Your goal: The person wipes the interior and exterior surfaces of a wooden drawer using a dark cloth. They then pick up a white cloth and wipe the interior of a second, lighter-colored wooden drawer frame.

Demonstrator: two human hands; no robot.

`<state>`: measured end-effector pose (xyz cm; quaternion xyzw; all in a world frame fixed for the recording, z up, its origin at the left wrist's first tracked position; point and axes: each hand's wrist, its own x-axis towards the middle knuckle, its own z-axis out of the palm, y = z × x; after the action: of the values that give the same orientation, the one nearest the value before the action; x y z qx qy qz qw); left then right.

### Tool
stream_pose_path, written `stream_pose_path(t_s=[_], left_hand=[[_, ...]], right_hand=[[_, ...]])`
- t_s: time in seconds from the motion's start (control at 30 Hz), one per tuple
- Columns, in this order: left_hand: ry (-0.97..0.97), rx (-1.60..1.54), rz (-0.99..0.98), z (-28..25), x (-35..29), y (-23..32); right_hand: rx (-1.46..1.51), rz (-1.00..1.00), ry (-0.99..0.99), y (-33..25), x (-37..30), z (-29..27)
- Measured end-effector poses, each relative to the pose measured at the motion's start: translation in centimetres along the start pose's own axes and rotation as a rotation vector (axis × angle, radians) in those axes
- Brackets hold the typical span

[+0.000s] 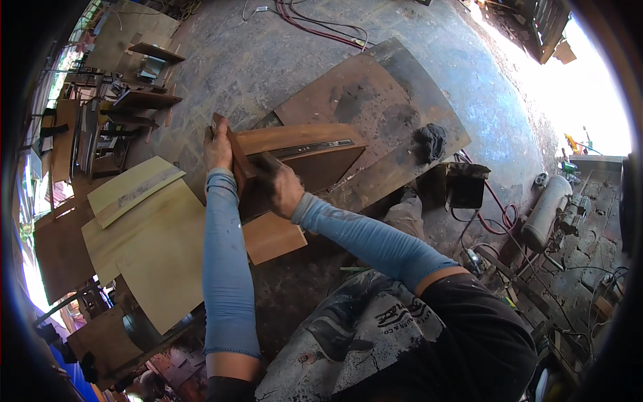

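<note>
A brown wooden drawer (295, 137) with a dark metal slide rail (325, 145) along its side rests over a stained board. My left hand (218, 149) is closed around the edge of its upright front panel (241, 157), with the fingers on the outer face. My right hand (288, 191) is curled at the panel's inner side. In it is a dark, motion-blurred thing (266, 167) whose kind I cannot make out. Blue sleeves cover both forearms. A crumpled black cloth (431, 142) lies at the board's right end.
The stained brown board (315, 87) lies on a larger sheet. Pale panels (164, 268) and a small brown panel (273, 238) are at left and near. A dark open box (467, 186), red hoses (499, 214) and a compressor tank (548, 213) stand to the right. Shelves hold wood pieces (147, 99) at far left.
</note>
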<state>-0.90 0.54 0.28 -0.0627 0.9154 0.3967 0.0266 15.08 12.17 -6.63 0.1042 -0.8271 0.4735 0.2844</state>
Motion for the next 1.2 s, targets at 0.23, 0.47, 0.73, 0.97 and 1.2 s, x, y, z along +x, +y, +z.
stream_pose_path(t_s=[0.23, 0.47, 0.73, 0.97, 1.2], left_hand=[[0.029, 0.074, 0.034, -0.4, 1.7, -2.0], [-0.07, -0.087, 0.031, 1.5, 2.4, -1.9], [-0.118, -0.361, -0.055, 1.1, 2.1, -0.2], [-0.181, -0.31, -0.2, -1.7, 0.5, 0.5], [-0.205, -0.34, -0.213, 0.3, 1.3, 1.8]], right_hand=[[0.13, 0.245, 0.018, 3.8, -1.0, -3.4], [0.038, 0.126, 0.044, 7.4, -2.8, -3.2], [-0.012, 0.53, 0.011, 27.3, -16.0, -7.7], [0.268, 1.119, 0.166, 33.7, -13.8, -10.0], [0.037, 0.832, -0.073, 30.4, -14.7, -8.7]])
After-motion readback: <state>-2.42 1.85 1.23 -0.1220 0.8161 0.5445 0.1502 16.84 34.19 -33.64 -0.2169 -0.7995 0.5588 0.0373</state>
